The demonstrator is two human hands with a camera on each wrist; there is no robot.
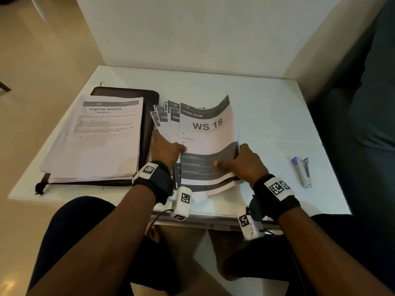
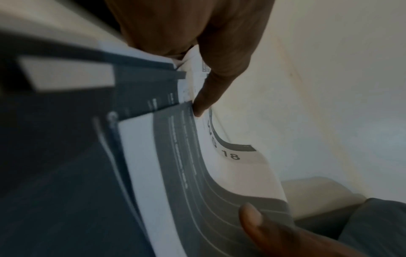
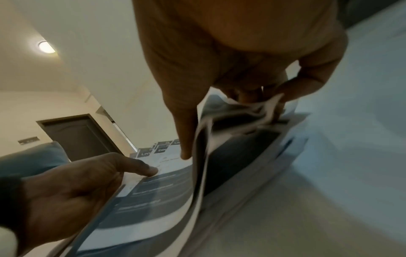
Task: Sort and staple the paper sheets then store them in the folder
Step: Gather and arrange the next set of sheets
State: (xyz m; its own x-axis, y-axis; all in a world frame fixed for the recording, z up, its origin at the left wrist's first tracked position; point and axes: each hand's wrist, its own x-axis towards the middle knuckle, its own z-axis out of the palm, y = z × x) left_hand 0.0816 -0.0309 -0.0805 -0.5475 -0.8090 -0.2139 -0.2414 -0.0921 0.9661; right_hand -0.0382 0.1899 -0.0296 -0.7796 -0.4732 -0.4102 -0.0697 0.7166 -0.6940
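White table is set in a pale-walled corner; a curled sheet is pinched mid-table by left hand and right hand, between folder and stapler.

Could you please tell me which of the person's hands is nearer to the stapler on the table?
Right. The right hand grips the right edge of the WS 18 sheet, with bare table between it and the stapler; the left hand is across the sheets, farther off.

A white desk stands against a pale wall. Right of the desk sits a blue-grey sofa; left of it, beige floor. A dark door and round ceiling light lie beyond.
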